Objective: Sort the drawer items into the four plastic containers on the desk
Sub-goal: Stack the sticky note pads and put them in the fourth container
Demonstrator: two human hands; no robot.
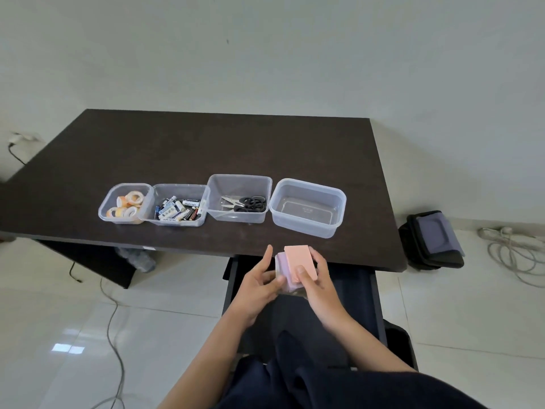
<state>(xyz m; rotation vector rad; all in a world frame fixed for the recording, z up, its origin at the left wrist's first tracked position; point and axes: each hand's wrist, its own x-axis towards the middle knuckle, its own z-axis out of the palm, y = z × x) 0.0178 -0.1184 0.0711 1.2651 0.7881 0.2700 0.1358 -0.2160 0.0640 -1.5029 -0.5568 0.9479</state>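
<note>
Four clear plastic containers stand in a row on the dark desk [206, 143]. The leftmost container [125, 203] holds tape rolls, the second container [177, 205] batteries, the third container [239, 197] scissors, and the rightmost container [307, 206] has nothing in it. Over the open drawer [354, 287], at the desk's front edge, both hands hold a stack of sticky-note pads: a peach pad [299, 259] on top of a lilac pad [283, 268]. My right hand [317, 280] grips the stack from the right, thumb on the peach pad. My left hand [258, 286] supports it from the left.
A black bag [433, 240] sits on the floor right of the desk, with a coiled white cable [513, 252] beyond it. A grey cable [113, 320] runs over the tiles at the left. My dark-clothed legs [309, 379] fill the bottom of the view.
</note>
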